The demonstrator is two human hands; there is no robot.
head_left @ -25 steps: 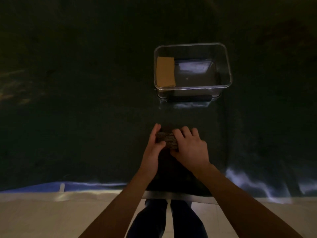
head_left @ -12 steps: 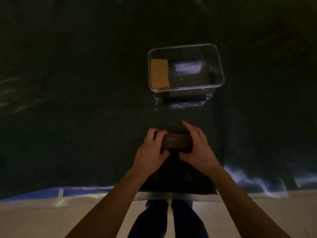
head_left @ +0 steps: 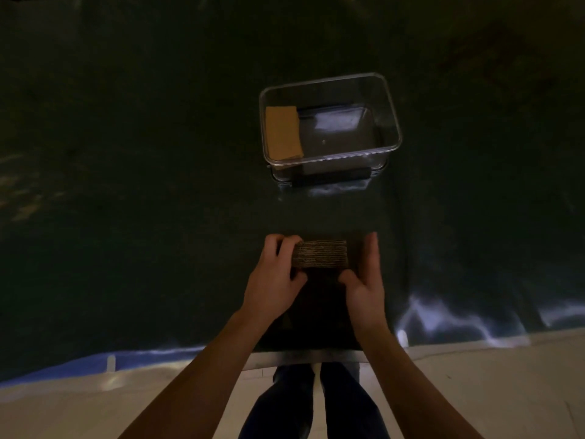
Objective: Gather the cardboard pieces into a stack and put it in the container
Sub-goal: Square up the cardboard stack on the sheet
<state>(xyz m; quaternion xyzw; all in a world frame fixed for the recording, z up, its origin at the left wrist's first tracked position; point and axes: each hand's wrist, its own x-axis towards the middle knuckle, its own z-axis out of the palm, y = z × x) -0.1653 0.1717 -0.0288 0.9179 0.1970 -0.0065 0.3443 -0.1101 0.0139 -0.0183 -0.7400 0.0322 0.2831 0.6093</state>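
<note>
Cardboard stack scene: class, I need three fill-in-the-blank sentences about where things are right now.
1. The cardboard stack is held between the person's two ____.
2. The clear container already holds one tan cardboard piece against its ____ side.
3. The container has no ____ on it.

Missing words: hands; left; lid

just one head cam here, looking steeply down and forward over the dark tabletop [head_left: 126,185], hands [head_left: 275,280] close at lower center, container [head_left: 392,122] farther up.

Cardboard stack [head_left: 320,254] on dark table, edges facing camera; clear container [head_left: 392,128] beyond, apparently holding one tan piece [head_left: 282,133].
</note>
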